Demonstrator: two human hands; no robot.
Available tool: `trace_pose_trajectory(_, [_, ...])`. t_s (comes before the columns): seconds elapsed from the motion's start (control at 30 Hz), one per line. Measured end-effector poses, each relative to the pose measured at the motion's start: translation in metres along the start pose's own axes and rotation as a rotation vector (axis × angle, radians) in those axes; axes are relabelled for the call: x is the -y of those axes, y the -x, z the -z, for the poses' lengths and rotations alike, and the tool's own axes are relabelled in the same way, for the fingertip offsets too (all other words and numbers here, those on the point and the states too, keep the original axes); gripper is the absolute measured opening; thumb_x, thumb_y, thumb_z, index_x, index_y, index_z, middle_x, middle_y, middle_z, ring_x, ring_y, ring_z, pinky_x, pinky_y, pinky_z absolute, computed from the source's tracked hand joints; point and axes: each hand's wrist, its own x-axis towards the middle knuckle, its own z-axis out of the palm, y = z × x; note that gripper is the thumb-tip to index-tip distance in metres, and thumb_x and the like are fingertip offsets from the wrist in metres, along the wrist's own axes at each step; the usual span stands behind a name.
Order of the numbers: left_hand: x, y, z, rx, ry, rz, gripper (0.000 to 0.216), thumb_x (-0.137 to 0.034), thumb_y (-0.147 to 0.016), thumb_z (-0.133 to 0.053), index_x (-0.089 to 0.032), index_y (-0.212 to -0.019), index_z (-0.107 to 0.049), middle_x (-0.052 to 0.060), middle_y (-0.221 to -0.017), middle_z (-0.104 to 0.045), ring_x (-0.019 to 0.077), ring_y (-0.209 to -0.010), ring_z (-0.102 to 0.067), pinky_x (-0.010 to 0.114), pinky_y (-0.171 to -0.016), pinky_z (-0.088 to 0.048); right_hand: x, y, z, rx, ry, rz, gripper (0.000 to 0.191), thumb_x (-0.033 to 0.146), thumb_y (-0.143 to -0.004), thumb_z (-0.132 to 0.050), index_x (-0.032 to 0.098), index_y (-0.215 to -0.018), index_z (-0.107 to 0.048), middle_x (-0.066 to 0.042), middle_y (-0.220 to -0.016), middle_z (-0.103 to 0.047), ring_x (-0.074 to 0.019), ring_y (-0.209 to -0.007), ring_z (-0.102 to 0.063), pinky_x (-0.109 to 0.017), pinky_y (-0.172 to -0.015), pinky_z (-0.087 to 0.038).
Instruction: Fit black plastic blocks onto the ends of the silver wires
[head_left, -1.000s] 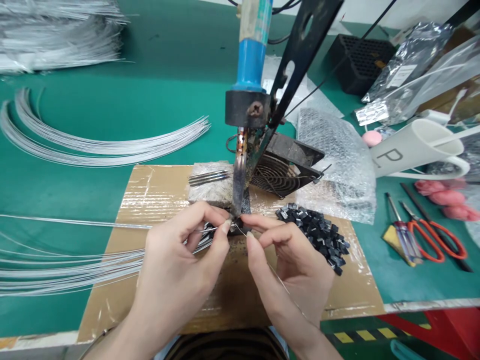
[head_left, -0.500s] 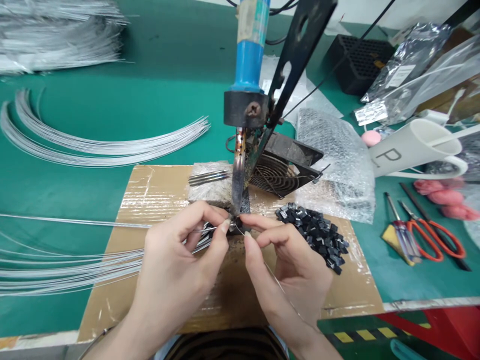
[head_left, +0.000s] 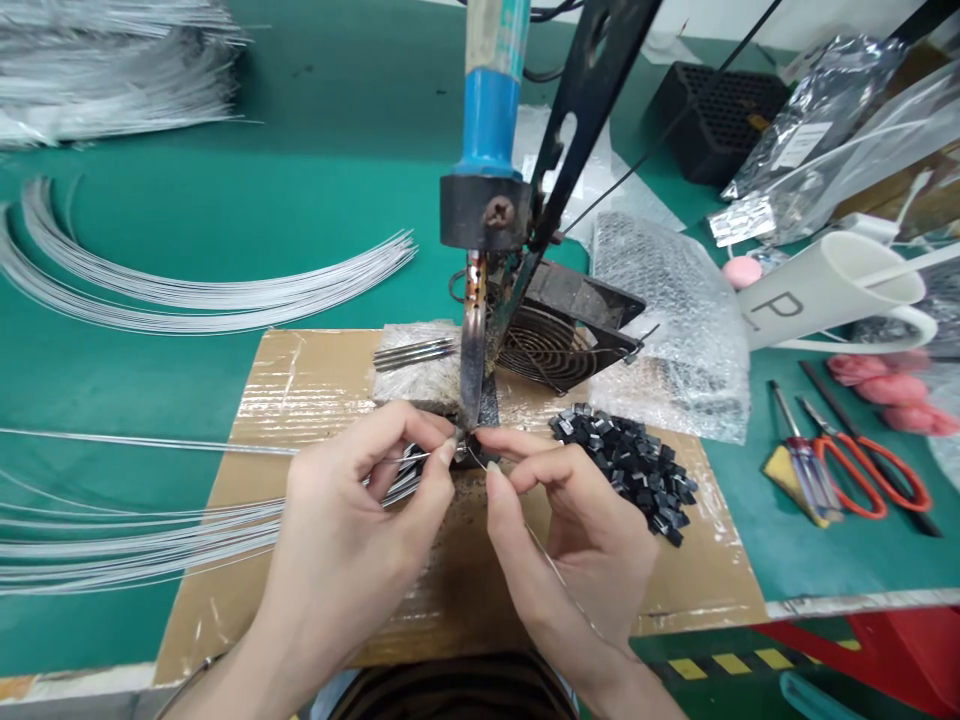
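Observation:
A soldering iron [head_left: 490, 120] with a blue handle is clamped upright in a black bracket, its tip [head_left: 472, 375] pointing down between my hands. Thumb and forefinger of my left hand [head_left: 360, 510] pinch a thin white wire [head_left: 165, 441] that runs in from the left, its end just under the tip. My right hand [head_left: 574, 540] pinches a strand of solder wire [head_left: 553, 568], which trails down across the palm; its upper end meets the work at the tip. A small metal piece there is mostly hidden by fingertips. More white wires [head_left: 187, 540] lie beneath my left wrist.
Cardboard [head_left: 247, 400] covers the bench. Black connector parts [head_left: 630, 465] are heaped right of my hand. Behind stand a small fan [head_left: 555, 340] and a wrapped block [head_left: 416, 385]. Scissors [head_left: 870, 470], a screwdriver [head_left: 799, 460] and a white mug [head_left: 810, 290] sit at right; wire bundles [head_left: 187, 295] at left.
The whole view has shifted slightly, so the iron and hands appear a little further left. Both hands keep their pinch at the iron's tip, with no clear movement otherwise.

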Motion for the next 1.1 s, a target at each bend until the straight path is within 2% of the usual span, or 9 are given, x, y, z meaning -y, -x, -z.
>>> trace_pose_trajectory(0.17, [0.0004,0.0016,0.0002,-0.003,-0.015,-0.015,0.008,-0.022,-0.083,-0.069,-0.024,-0.075,-0.069,-0.004,-0.079,-0.077,0.0156,-0.076,-0.074,0.022,-0.056,-0.048,-0.0011,-0.0009,-0.0014,-0.023,0.0,0.018,0.021,0.002,-0.089,-0.071,0.023,-0.09,-0.065,-0.003,-0.117,-0.08,-0.0169,-0.11,-0.078,-0.029,-0.1,-0.059])
trace_pose_trajectory(0.63, [-0.0012,0.0039,0.0007,0.007,0.0,-0.021,0.01,-0.022,-0.085,-0.067,-0.024,-0.075,-0.07,-0.004,-0.077,-0.072,0.0159,-0.08,-0.075,0.023,-0.067,-0.054,-0.0033,0.001,-0.0041,-0.039,0.028,0.097,0.025,-0.002,-0.086,-0.072,0.021,-0.093,-0.067,-0.004,-0.115,-0.08,-0.018,-0.108,-0.077,-0.032,-0.101,-0.059])
trace_pose_trajectory(0.8, [-0.0008,0.0032,-0.0002,0.013,-0.016,-0.012,0.009,-0.023,-0.085,-0.068,-0.024,-0.077,-0.069,-0.004,-0.082,-0.077,0.016,-0.081,-0.075,0.023,-0.062,-0.052,-0.0036,0.0004,-0.0034,-0.038,0.038,0.098,0.025,-0.002,-0.086,-0.072,0.021,-0.093,-0.066,-0.004,-0.115,-0.08,-0.017,-0.106,-0.078,-0.029,-0.098,-0.06])
trace_pose_trajectory(1.0, [-0.004,0.0026,0.0019,0.013,-0.014,-0.023,0.01,-0.022,-0.086,-0.068,-0.024,-0.076,-0.07,-0.004,-0.08,-0.076,0.0158,-0.079,-0.074,0.024,-0.063,-0.051,-0.0036,0.0009,-0.0049,-0.051,0.025,0.116,0.025,-0.003,-0.086,-0.072,0.02,-0.094,-0.067,-0.005,-0.114,-0.081,-0.018,-0.105,-0.078,-0.031,-0.099,-0.06])
trace_pose_trajectory(1.1, [-0.0048,0.0026,0.0016,0.009,-0.011,-0.027,0.01,-0.021,-0.086,-0.068,-0.024,-0.076,-0.07,-0.003,-0.081,-0.076,0.0162,-0.08,-0.074,0.024,-0.058,-0.049,-0.0029,0.0012,-0.005,-0.055,0.026,0.109,0.026,-0.003,-0.086,-0.072,0.021,-0.094,-0.068,-0.005,-0.113,-0.081,-0.0184,-0.105,-0.078,-0.033,-0.098,-0.061])
